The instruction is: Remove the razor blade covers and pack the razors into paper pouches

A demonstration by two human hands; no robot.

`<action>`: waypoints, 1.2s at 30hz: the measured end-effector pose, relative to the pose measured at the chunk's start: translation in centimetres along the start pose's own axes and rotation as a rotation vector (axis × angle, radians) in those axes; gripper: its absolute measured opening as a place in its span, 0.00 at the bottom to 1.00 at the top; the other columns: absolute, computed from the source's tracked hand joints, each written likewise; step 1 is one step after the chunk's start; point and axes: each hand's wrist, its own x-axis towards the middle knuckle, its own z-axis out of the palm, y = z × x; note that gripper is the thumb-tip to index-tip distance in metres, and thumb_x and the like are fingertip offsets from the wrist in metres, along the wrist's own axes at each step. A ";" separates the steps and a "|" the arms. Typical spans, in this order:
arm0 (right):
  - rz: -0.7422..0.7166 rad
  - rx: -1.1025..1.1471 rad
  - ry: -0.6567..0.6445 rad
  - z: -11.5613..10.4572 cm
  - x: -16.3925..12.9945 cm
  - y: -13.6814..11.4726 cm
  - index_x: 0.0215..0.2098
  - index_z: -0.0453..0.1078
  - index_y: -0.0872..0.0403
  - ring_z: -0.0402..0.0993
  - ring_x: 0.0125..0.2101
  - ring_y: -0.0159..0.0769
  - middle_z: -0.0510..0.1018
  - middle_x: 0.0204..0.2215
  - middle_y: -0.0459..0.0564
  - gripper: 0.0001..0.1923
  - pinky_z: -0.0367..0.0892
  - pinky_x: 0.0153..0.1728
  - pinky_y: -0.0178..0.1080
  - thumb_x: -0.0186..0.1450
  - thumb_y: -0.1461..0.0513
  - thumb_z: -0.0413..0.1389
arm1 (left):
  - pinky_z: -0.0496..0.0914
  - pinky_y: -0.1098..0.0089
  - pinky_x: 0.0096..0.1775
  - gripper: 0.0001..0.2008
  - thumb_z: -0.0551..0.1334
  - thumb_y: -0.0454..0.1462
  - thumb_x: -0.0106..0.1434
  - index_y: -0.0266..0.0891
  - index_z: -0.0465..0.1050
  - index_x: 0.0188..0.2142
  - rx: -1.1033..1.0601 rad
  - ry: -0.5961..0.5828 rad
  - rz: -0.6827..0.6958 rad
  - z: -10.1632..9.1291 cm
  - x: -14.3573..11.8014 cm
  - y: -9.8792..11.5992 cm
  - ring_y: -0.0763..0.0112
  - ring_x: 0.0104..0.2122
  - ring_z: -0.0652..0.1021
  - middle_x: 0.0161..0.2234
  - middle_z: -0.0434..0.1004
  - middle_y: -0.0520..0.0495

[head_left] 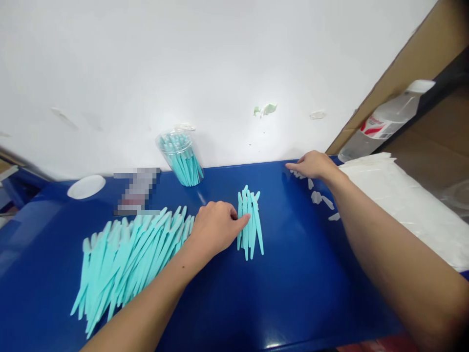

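Note:
A small group of turquoise eyebrow razors (252,230) lies on the blue table, their handles towards me. My left hand (218,225) is closed at its left side, thumb laid over the razors and the other fingers curled and partly hidden. Left of that hand spreads a large pile of the same razors (128,259), with pale covers at their far ends. Near the wall, my right hand (311,165) reaches down with fingers pinched together beside small translucent caps (317,197). What sits between those fingertips is hidden.
A clear plastic cup (179,154) full of turquoise razors stands against the white wall. A white lid (87,187) and a blurred-out flat item (139,190) lie at the left. On the right are a plastic bottle (388,120), a white plastic package (406,210) and cardboard (399,63).

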 end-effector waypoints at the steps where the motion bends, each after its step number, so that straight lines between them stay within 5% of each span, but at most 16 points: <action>1: 0.002 -0.001 -0.003 0.1 0.2 -0.2 0.33 0.84 0.53 0.83 0.43 0.54 0.86 0.32 0.58 0.22 0.75 0.43 0.46 0.65 0.44 0.62 | 0.65 0.62 0.34 0.21 0.60 0.51 0.67 0.44 0.76 0.22 -0.011 0.008 -0.007 0.1 0.2 0.0 0.56 0.31 0.81 0.24 0.80 0.46; 9: 0.007 -0.011 -0.116 0.5 1.1 -2.2 0.58 0.73 0.55 0.79 0.49 0.44 0.78 0.55 0.55 0.18 0.78 0.50 0.51 0.74 0.55 0.61 | 0.69 0.65 0.35 0.11 0.62 0.41 0.61 0.43 0.77 0.24 -0.153 -0.006 -0.020 -0.2 0.4 -0.5 0.60 0.30 0.82 0.24 0.79 0.48; 19: 0.033 0.153 -0.217 -0.6 -0.1 -2.8 0.60 0.72 0.54 0.78 0.52 0.46 0.77 0.58 0.56 0.19 0.77 0.51 0.52 0.74 0.55 0.61 | 0.74 0.71 0.30 0.13 0.53 0.48 0.75 0.45 0.65 0.37 -0.512 -0.126 0.052 -4.2 -4.1 -3.4 0.72 0.27 0.81 0.32 0.82 0.53; 23: 0.031 0.408 -0.245 -1.2 -1.5 -4.0 0.58 0.73 0.54 0.79 0.51 0.45 0.78 0.57 0.55 0.18 0.78 0.50 0.51 0.74 0.55 0.62 | 0.73 0.71 0.30 0.15 0.55 0.51 0.75 0.45 0.68 0.39 -0.512 -0.116 0.060 -5.4 -5.3 -5.3 0.71 0.30 0.80 0.34 0.81 0.52; 28: -0.066 0.977 -0.296 -0.5 -6.8 -6.1 0.36 0.80 0.57 0.84 0.40 0.39 0.86 0.39 0.54 0.06 0.81 0.48 0.41 0.66 0.61 0.68 | 0.63 0.71 0.25 0.18 0.54 0.54 0.76 0.47 0.74 0.44 -0.403 -0.003 0.089 -6.4 -5.7 -7.7 0.73 0.24 0.67 0.30 0.72 0.54; 32: -0.118 1.408 -0.329 1.8 -11.7 -8.2 0.37 0.83 0.52 0.87 0.42 0.39 0.89 0.39 0.53 0.13 0.82 0.50 0.40 0.57 0.55 0.75 | 0.64 0.70 0.27 0.20 0.56 0.53 0.76 0.50 0.78 0.56 -0.416 0.139 0.113 -6.3 -5.5 -8.7 0.73 0.26 0.69 0.37 0.75 0.51; 36: -0.064 1.611 -0.384 3.6 -14.2 -9.8 0.32 0.84 0.52 0.87 0.41 0.39 0.89 0.35 0.52 0.14 0.82 0.51 0.38 0.54 0.54 0.77 | 0.64 0.69 0.28 0.18 0.57 0.48 0.77 0.50 0.80 0.58 -0.312 0.284 0.189 -5.1 -5.6 -9.3 0.73 0.28 0.71 0.42 0.77 0.48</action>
